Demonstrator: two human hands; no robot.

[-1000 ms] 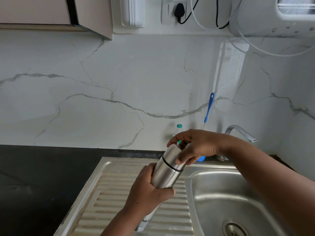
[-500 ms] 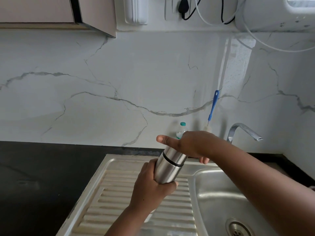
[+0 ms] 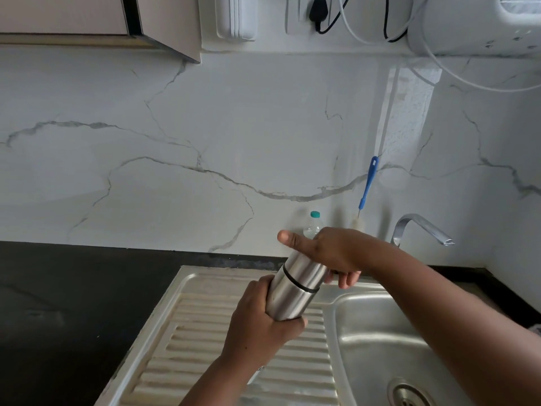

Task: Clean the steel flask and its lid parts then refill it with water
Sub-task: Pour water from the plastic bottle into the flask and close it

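We are only at the start. Our left hand [image 3: 260, 320] grips the steel flask [image 3: 292, 291] in the middle of the frame, over the sink [image 3: 366, 326]. Our right hand [image 3: 336, 253] wraps its lid [image 3: 304, 268], still on. Washing and filling are left.

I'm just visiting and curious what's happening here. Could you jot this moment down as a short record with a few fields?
place: steel sink with ribbed drainboard
left hand: grips the flask body
right hand: on the lid, thumb straight out
flask: tilted over the drainboard, lid on
tap: no water seen running
behind: blue brush, small bottle
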